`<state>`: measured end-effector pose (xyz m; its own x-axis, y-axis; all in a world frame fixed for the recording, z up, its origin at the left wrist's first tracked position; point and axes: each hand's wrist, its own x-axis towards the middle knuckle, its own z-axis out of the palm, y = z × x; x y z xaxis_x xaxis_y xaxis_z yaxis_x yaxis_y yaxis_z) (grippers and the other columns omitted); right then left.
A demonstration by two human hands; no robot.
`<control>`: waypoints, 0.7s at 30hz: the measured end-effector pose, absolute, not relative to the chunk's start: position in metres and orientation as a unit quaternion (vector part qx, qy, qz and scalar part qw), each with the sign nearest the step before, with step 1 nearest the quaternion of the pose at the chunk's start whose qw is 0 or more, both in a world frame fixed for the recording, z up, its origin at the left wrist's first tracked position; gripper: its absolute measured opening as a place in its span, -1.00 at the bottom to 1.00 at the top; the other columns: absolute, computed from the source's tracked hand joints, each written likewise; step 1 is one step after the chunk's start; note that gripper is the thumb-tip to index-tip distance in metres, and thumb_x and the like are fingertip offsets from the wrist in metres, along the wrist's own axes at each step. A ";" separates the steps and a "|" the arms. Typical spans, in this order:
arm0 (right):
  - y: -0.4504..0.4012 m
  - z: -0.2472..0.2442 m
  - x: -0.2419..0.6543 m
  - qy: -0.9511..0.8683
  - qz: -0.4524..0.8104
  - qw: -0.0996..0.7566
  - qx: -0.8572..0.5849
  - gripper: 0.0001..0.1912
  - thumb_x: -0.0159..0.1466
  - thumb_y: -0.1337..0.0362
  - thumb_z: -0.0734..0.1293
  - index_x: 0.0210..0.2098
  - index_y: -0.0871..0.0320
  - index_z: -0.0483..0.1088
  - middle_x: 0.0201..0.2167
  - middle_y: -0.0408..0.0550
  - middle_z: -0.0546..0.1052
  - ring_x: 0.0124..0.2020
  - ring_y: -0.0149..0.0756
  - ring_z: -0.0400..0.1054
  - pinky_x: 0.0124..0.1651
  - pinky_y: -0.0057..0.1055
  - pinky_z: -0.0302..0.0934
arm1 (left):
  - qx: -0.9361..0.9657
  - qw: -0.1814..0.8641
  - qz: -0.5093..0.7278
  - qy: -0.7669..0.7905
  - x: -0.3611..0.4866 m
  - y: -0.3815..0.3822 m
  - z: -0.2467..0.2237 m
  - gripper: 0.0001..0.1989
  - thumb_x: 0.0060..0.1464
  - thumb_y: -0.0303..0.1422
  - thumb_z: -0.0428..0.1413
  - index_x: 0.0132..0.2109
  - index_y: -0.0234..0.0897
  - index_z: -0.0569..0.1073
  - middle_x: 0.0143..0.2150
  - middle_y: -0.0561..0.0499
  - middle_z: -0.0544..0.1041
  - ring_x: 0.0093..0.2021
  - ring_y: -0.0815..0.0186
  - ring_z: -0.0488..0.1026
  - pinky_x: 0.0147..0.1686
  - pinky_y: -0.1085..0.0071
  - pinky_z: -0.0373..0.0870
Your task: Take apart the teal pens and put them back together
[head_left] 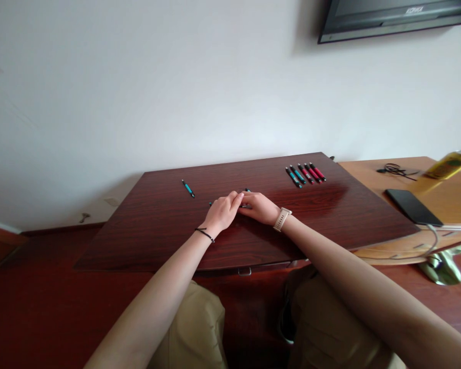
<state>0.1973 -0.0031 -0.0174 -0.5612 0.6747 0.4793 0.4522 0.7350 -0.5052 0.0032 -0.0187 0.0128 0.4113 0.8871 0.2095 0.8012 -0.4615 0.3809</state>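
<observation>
My left hand (223, 210) and my right hand (258, 206) meet fingertip to fingertip above the middle of the dark red table (169, 230). Both have their fingers closed around something small and mostly hidden; a dark and teal tip (248, 190) shows just behind the fingers, and another teal bit peeks out left of my left hand. A teal pen (188, 188) lies alone to the left. At the right rear, several teal and red pens (306, 173) lie side by side in a slanted row.
To the right stands a lighter wooden desk (376, 177) with a black phone (413, 206), a coiled black cable (395, 169) and a yellow can (447, 165). A white wall rises behind the table, with a screen (399, 18) at upper right. My knees are below the front edge.
</observation>
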 end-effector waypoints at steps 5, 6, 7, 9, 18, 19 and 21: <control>-0.005 -0.018 0.193 -0.870 0.142 0.304 -0.360 -0.92 0.40 0.33 0.44 -0.16 0.20 0.60 -0.18 0.07 0.69 -0.21 -0.18 0.56 -0.10 -0.35 0.33 | 0.837 0.117 0.198 0.497 0.005 -0.017 0.011 -0.47 0.54 0.02 -0.30 -0.09 -0.13 0.45 -0.20 -0.09 0.69 -0.07 0.00 0.68 -0.13 0.26 0.41; -0.005 -0.018 0.193 -0.871 0.139 0.299 -0.364 -0.91 0.40 0.31 0.44 -0.16 0.19 0.61 -0.18 0.07 0.69 -0.21 -0.18 0.57 -0.10 -0.34 0.33 | 0.838 0.118 0.198 0.495 0.006 -0.017 0.011 -0.46 0.54 0.03 -0.30 -0.09 -0.12 0.45 -0.21 -0.09 0.69 -0.07 0.00 0.68 -0.13 0.26 0.41; -0.004 -0.018 0.193 -0.872 0.138 0.298 -0.364 -0.91 0.40 0.31 0.44 -0.16 0.18 0.61 -0.18 0.07 0.69 -0.20 -0.18 0.57 -0.09 -0.34 0.33 | 0.839 0.118 0.199 0.493 0.006 -0.017 0.011 -0.46 0.54 0.03 -0.31 -0.09 -0.13 0.45 -0.21 -0.09 0.69 -0.07 0.00 0.68 -0.13 0.26 0.42; -0.004 -0.018 0.193 -0.873 0.139 0.304 -0.356 -0.91 0.40 0.32 0.44 -0.14 0.17 0.61 -0.16 0.06 0.69 -0.17 -0.18 0.56 -0.06 -0.34 0.34 | 0.840 0.121 0.207 0.487 0.006 -0.017 0.012 -0.46 0.54 0.03 -0.31 -0.10 -0.13 0.45 -0.19 -0.10 0.69 -0.04 -0.01 0.68 -0.11 0.25 0.42; -0.012 -0.012 0.196 -0.851 0.155 0.346 -0.364 -0.86 0.35 0.36 0.42 -0.10 0.13 0.58 -0.10 0.01 0.64 -0.13 -0.21 0.52 -0.02 -0.35 0.35 | 0.838 0.156 0.276 0.445 0.003 -0.017 0.016 -0.52 0.54 -0.01 -0.20 -0.13 -0.13 0.49 -0.18 -0.06 0.68 -0.11 0.06 0.66 -0.12 0.28 0.42; -0.013 -0.011 0.196 -0.847 0.167 0.352 -0.360 -0.86 0.35 0.35 0.42 -0.10 0.13 0.58 -0.11 -0.01 0.64 -0.13 -0.22 0.52 -0.01 -0.35 0.35 | 0.833 0.158 0.297 0.440 0.003 -0.016 0.016 -0.53 0.54 -0.02 -0.18 -0.15 -0.14 0.49 -0.20 -0.05 0.67 -0.13 0.08 0.64 -0.12 0.28 0.42; -0.012 -0.010 0.196 -0.838 0.201 0.369 -0.347 -0.87 0.36 0.34 0.41 -0.10 0.11 0.57 -0.13 -0.04 0.64 -0.13 -0.23 0.52 0.02 -0.34 0.36 | 0.812 0.162 0.357 0.433 0.003 -0.015 0.015 -0.54 0.53 -0.04 -0.15 -0.16 -0.16 0.51 -0.22 -0.05 0.65 -0.17 0.14 0.61 -0.11 0.29 0.43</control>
